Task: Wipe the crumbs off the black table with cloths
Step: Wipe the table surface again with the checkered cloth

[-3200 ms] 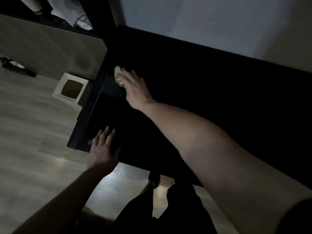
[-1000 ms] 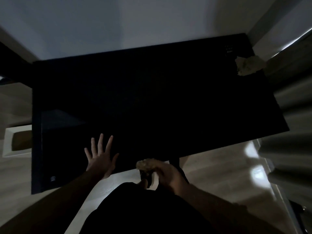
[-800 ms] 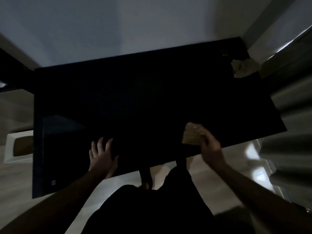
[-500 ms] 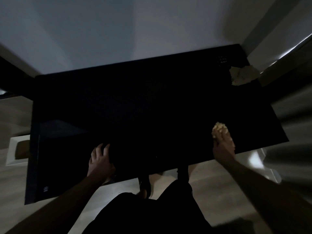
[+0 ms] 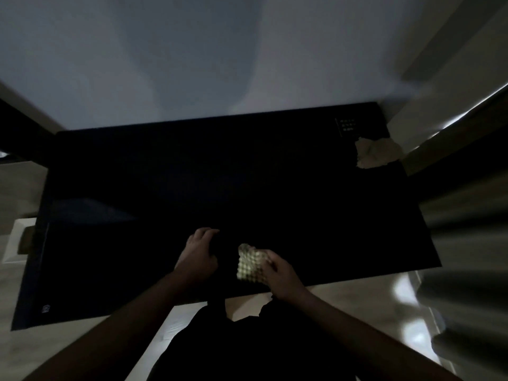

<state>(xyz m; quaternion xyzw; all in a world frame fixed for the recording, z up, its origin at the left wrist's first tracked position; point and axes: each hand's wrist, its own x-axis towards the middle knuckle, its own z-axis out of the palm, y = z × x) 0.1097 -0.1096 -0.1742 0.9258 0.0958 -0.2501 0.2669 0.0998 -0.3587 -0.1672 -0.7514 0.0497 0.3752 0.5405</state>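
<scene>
Black table (image 5: 275,188) hides crumbs in dimness; right hand (image 5: 277,273) grips waffle cloth (image 5: 250,264), left hand's (image 5: 199,257) fingers curled, empty.

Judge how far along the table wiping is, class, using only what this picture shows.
Done: cannot tell; the black table is too dark to show crumbs. In hand: the right hand holds a textured cloth near the front edge, beside the left hand. Left: a second cloth lies unused at the far right corner.

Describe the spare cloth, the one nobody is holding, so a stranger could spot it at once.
Start at the black table and go to its far right corner, near the wall. The spare cloth lies there as a pale crumpled heap. Unlike the waffle-textured cloth pinched in the right hand at the near edge, no hand touches it.
</scene>
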